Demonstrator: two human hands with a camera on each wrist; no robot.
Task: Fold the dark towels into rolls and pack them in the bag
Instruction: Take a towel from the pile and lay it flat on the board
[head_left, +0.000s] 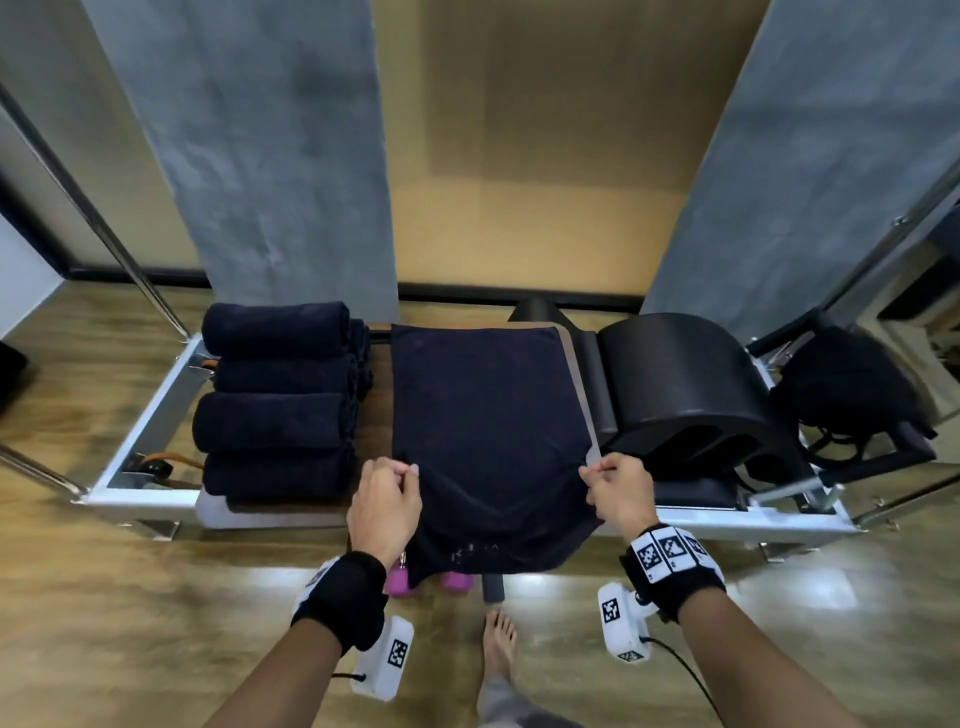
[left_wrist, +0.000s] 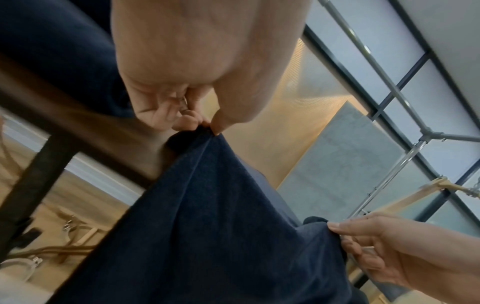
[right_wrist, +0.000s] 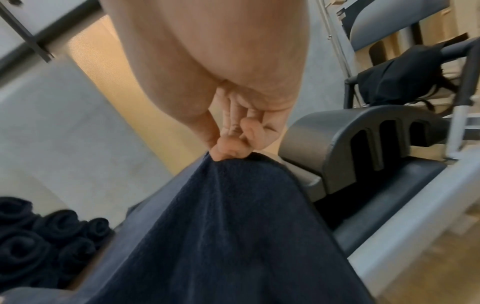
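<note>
While my left hand (head_left: 385, 501) and my right hand (head_left: 618, 491) each pinch a near corner of the dark towel (head_left: 488, 405) between thumb and fingertips, the cloth sags between them, its near edge hanging off the tabletop (head_left: 270, 512) toward the floor and the rest lying flat across the top. It looks soft, limp and light, so I judge the corners are the right hold and it should roll without a fight. To the left, just beside it, at least four rolled towels (head_left: 275, 400) lie stacked in a row, with more ends tucked behind. Farther right, past a black arched barrel (head_left: 691, 384), one black bag (head_left: 841, 384) sits well apart.
</note>
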